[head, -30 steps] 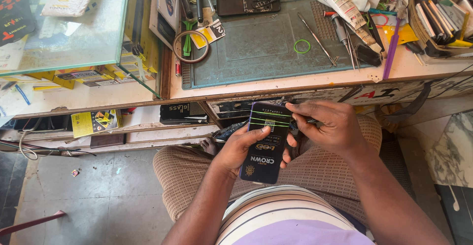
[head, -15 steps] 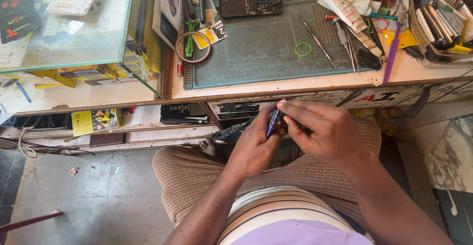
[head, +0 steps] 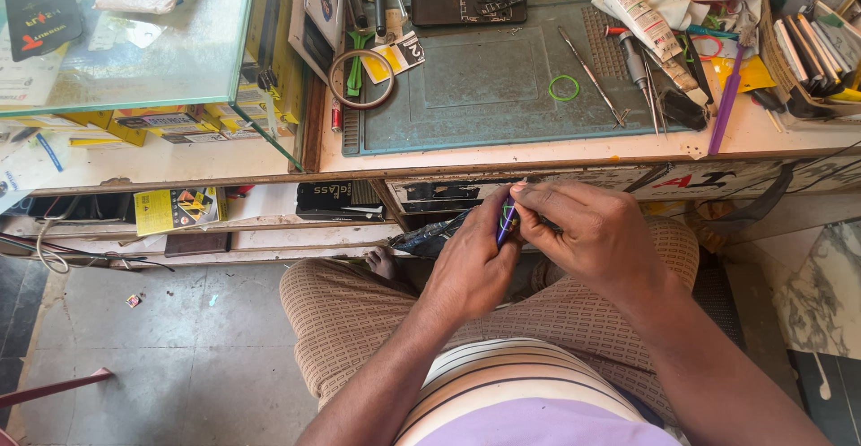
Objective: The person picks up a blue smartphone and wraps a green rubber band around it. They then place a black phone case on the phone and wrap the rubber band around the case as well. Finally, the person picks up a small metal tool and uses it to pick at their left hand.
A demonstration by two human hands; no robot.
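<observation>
Since a second ago, the flat dark package that faced the camera with its printed side has been turned edge-on, so only a thin purple and green edge [head: 507, 219] shows between the two hands, at the centre of the frame above the lap; half a second ago it was already nearly this way.

Largest in view, the wooden workbench [head: 538, 152] spans the upper half, with a glass-topped counter [head: 143, 60] filling the upper left. A grey-green work mat [head: 484, 78] lies on the bench at upper centre. On the mat's top edge sits a dark phone body [head: 466, 0], and a metal ring [head: 360, 78] rests at the mat's left border. Long tweezers [head: 592, 77] lie slanted on the mat's right part, with a small green rubber band [head: 564, 87] just beside them. A purple stick [head: 726, 105] lies at the upper right, near a rack of flat boxes [head: 807, 51].

The left hand [head: 475, 262] is curled around the package from below, fingers closed on it. The right hand [head: 587, 231] comes from the right, its thumb and forefinger pinched on the package's upper edge, the other fingers folded. Both hands hover over the checked trousers [head: 359, 320], just under the bench edge.
</observation>
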